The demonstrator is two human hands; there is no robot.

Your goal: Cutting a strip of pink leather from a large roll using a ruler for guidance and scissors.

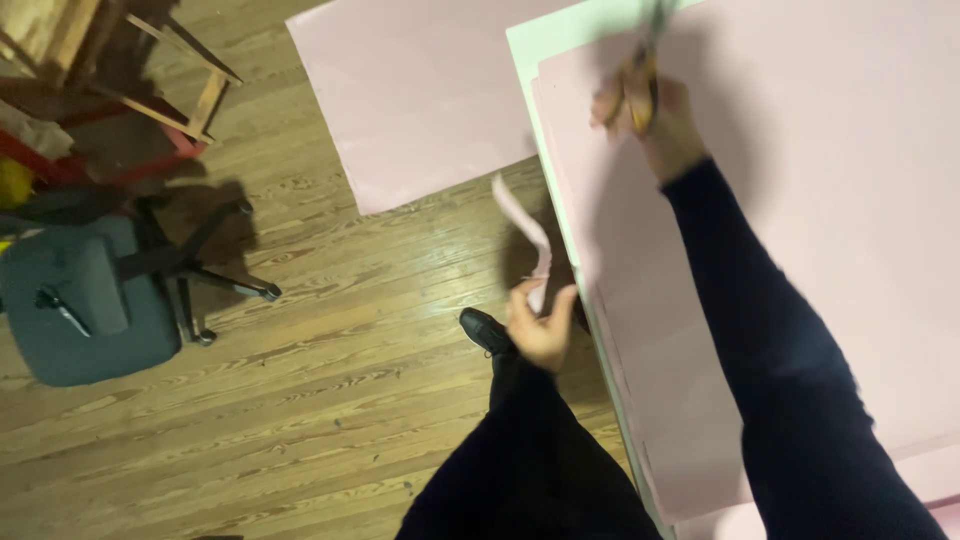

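From the head camera, the right hand (645,110) reaches out toward one o'clock, its fingers (607,108) clenched around the orange handles of a pair of scissors (645,70) whose blurred blades point to twelve o'clock. The scissors sit over the large pale pink paper sheet (800,200) near its left edge, which runs from twelve down to six o'clock along the white rim of the surface (525,60). The sheet covers nearly all of the surface in view; a narrow white margin shows only at the upper left corner.

The left hand (538,325) hangs off the surface edge at about seven o'clock from the scissors, its fingers (562,305) pinching the lower end of a thin curling strip of pink paper (525,230) that rises toward the sheet's edge. Whether the strip joins the sheet cannot be told.

Left of the surface lies open wooden plank floor (300,400). A second pink sheet (420,100) rests flat on it at eleven o'clock. A black shoe (485,330) stands just beside the left hand. Well apart, at nine o'clock, sits a grey swivel chair (90,300), with a wooden and red frame (130,90) beyond it.
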